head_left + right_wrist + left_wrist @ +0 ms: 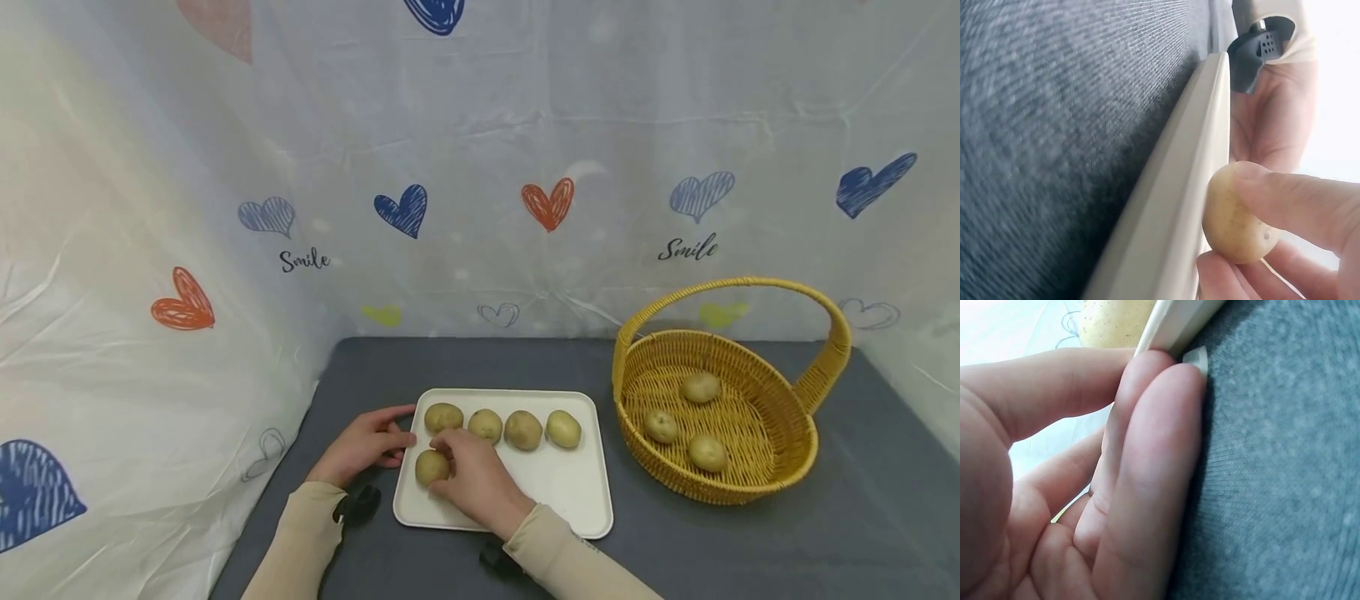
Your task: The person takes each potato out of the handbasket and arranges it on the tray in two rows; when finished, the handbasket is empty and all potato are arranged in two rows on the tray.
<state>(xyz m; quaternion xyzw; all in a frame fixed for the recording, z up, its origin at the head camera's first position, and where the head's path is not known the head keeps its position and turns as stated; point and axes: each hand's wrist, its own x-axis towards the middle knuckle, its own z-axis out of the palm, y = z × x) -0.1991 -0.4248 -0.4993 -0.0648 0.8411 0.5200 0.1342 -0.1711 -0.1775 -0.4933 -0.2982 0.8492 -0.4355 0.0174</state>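
Observation:
My right hand (482, 483) pinches a small round potato (431, 468) between thumb and fingers, over the front left of a white rectangular tray (555, 492). The right wrist view has this potato (1238, 215) close at the tray's rim (1175, 206). At the tray's left edge, my left hand (367, 446) grips the rim, thumb on one side and fingertips (1166, 406) on the other. Along the back of the tray lie several more potatoes, from one at the left (443, 417) to a paler one (563, 429) at the right.
To the right stands a yellow wicker basket (750, 492) with a tall handle, holding 3 potatoes, one of them at the back (701, 387). A dark grey cloth (480, 362) covers the table. Behind hangs a white curtain (465, 275) printed with hearts.

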